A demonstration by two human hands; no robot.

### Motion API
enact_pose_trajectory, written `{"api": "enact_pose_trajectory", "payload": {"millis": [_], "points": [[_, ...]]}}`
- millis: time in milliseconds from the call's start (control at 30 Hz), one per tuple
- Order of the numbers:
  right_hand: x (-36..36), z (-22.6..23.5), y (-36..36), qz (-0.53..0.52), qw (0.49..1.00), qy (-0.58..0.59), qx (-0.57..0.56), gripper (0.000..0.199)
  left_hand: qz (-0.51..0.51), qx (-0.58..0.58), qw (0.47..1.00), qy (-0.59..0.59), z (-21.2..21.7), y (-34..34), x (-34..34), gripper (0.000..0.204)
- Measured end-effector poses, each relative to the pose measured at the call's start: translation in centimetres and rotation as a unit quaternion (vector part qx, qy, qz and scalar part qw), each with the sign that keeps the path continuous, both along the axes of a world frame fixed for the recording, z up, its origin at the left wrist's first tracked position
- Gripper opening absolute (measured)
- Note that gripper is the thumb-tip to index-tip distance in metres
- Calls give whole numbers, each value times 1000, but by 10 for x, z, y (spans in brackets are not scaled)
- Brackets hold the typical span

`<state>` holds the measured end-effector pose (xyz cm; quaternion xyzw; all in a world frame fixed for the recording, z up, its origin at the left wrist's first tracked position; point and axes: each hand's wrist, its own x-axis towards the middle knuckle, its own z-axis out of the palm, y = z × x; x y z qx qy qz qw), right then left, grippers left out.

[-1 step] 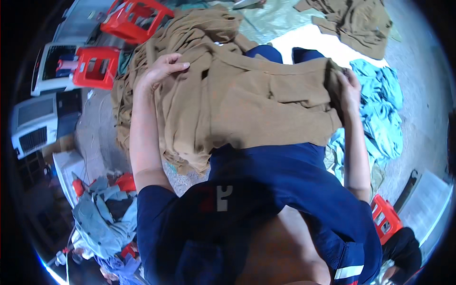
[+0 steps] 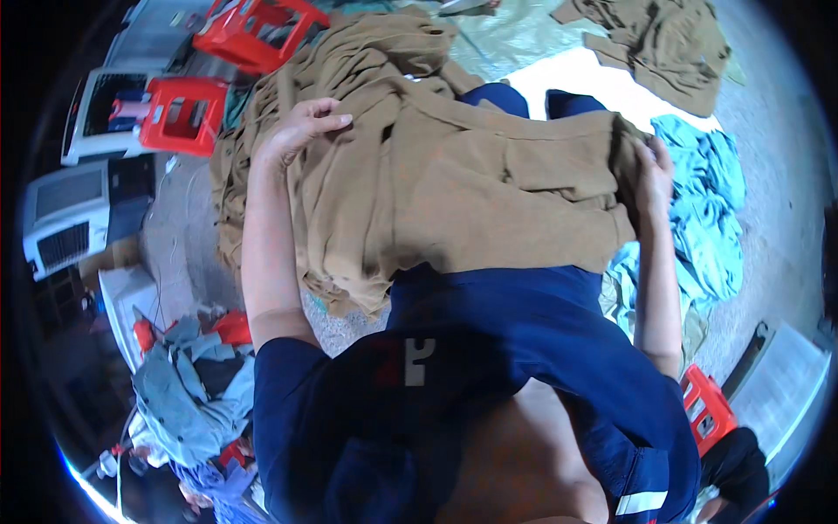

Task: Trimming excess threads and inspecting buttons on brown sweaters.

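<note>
Grey floor (image 2: 175, 236) runs under everything, strewn with cloth. At far left stand white crates (image 2: 70, 218) and two red stools (image 2: 183, 113), with a heap of grey-blue clothes (image 2: 183, 393) lower down. Next, the left hand (image 2: 301, 127) lies flat, fingers loosely spread, on the tan garment (image 2: 454, 192) draped over the person's lap and a tan pile (image 2: 367, 52) behind. At the garment's right edge the right hand (image 2: 653, 179) pinches a fold. Beyond it lie teal clothes (image 2: 711, 210), another tan piece (image 2: 672, 44) and a red stool (image 2: 707, 410).
</note>
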<state>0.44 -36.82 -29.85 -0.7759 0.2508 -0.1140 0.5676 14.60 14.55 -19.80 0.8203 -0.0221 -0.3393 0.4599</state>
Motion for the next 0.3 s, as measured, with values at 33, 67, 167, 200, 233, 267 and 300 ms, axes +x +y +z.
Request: {"api": "enact_pose_trajectory", "payload": {"millis": [33, 67, 167, 200, 233, 267, 300], "points": [[-7, -15, -14, -38, 997, -58, 30, 38, 9, 14, 1000, -7, 0, 8, -3, 24], [-11, -14, -16, -45, 992, -85, 79, 43, 23, 31, 999, -12, -3, 20, -9, 25], [-22, -21, -31, -67, 986, -101, 112, 47, 54, 31, 998, -7, -8, 35, -31, 27], [-22, -24, -34, -52, 981, -101, 158, 42, 80, 0, 997, -12, -25, 53, -38, 27], [-25, -24, -35, -39, 979, -122, 161, 39, 92, -5, 996, -4, -23, 50, -45, 29], [-26, -29, -40, -18, 971, -121, 206, 41, 104, -11, 994, 3, -21, 46, -52, 31], [-25, -33, -43, 1, 951, -142, 274, 46, 121, 28, 992, -22, -38, 64, -57, 42]]}}
